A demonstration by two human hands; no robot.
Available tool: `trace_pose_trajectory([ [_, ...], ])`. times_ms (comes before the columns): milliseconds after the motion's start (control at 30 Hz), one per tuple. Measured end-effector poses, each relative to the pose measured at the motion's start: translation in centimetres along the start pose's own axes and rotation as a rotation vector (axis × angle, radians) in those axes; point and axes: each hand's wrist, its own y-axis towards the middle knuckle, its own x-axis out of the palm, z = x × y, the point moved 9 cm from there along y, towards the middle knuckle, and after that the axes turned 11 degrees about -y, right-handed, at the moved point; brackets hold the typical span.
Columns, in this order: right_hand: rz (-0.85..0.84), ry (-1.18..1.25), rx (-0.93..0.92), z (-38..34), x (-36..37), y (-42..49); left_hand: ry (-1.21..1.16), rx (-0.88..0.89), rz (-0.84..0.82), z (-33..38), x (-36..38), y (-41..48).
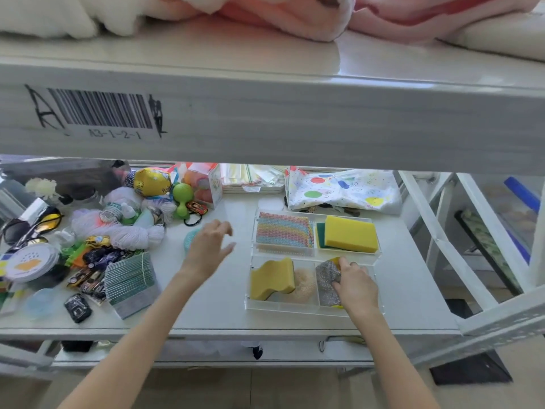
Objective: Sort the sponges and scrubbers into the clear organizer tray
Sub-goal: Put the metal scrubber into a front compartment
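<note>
While the right hand (355,286) grips a silver scrubber (326,283) in the near-right compartment of the clear organizer tray (312,309), a wavy yellow sponge (272,278) lies left of it, and a rainbow cloth (284,230) and block sponge (351,233) lie beyond. The left hand (210,247), fingers spread open, hovers over a teal scrubber (190,239) on the shelf; toy clutter (124,231) crowds its left.

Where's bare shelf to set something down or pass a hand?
Bare: the strip between the clutter pile and the tray, under the left hand; also the front edge below the tray. Crowded: the left side, the back by the spotted cloth, and every tray compartment; the right hand fills one.
</note>
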Motion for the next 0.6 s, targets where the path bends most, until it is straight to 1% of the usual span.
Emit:
trace_pose_trajectory([
  [67, 0.004, 0.009, 0.009, 0.5, -0.2, -0.1, 0.163, -0.176, -0.104, -5.0, 0.8, 1.0],
  [100, 0.005, 0.011, 0.015, 0.7, -0.3, -0.3, 0.241, -0.231, -0.163, -6.7, 1.3, 1.4],
  [133, 0.014, 0.008, 0.02, 1.0, -0.3, -0.4, 0.3, -0.265, -0.205, -8.0, 1.8, 1.7],
  [200, 0.03, -0.005, 0.022, 1.4, -0.3, -0.7, 0.346, -0.305, -0.228, -9.6, 2.3, 2.3],
  [300, 0.029, -0.001, 0.011, 1.9, 0.1, -1.1, 0.346, -0.363, -0.218, -11.0, 2.5, 3.1],
  [367, 0.028, 0.022, 0.006, 2.1, 0.3, -1.4, 0.299, -0.396, -0.224, -11.7, 2.8, 3.3],
  [467, 0.017, 0.019, -0.005, 2.3, 0.2, -1.7, 0.25, -0.378, -0.243, -11.9, 2.9, 3.3],
  [600, -0.005, 0.009, -0.036, 2.7, -0.1, -1.8, 0.233, -0.348, -0.209, -10.4, 1.6, 2.6],
])
